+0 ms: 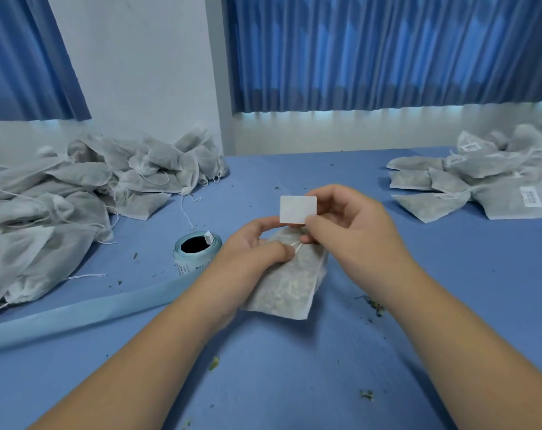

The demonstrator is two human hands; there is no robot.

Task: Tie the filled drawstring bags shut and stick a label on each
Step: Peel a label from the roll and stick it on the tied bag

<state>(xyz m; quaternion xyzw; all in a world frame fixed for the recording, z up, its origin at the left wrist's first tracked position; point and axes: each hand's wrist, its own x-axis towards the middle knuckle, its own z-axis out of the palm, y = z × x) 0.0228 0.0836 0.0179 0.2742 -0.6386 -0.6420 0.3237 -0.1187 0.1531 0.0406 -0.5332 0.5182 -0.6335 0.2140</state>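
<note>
Unlabelled bags (77,187) heaped far left on surface (294,367). Label roll (196,251) just left of left hand (254,246). Left hand grips bag (289,280) at tied neck, thumb on string. Bag's long axis runs toward person, body below hands. Right hand (353,228) pinches label (298,209) upright above neck. Labelled bags (480,181) heaped right.

The person's body is represented only by two arms: the left hand (254,243) and the right hand (353,225) are shown bare, and both forearms are seen uncovered along their whole visible length.
</note>
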